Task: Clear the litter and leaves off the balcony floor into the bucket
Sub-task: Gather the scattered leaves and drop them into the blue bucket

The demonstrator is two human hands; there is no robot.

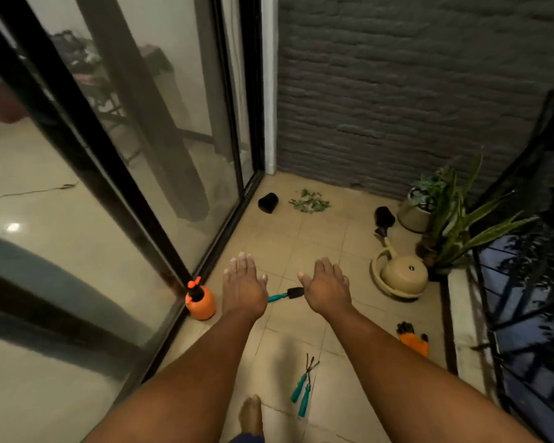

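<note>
Here, both hands are reaching out over the tiled floor point(288, 247) — the left hand point(243, 284) and right hand point(328, 287) lying flat, fingers straight and close together, holding nothing. The leaves point(309, 201) are lying in a small heap at twelve o'clock, near the brick wall point(397, 91) — well apart from either hand.

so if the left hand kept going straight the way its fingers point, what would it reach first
Probably the small black pot lying on its side by the glass door track. The left hand is open, fingers pointing up the tiled floor toward that corner, and the tiles between look bare. Depth is hard to judge; the leaf pile lies slightly right.
</note>
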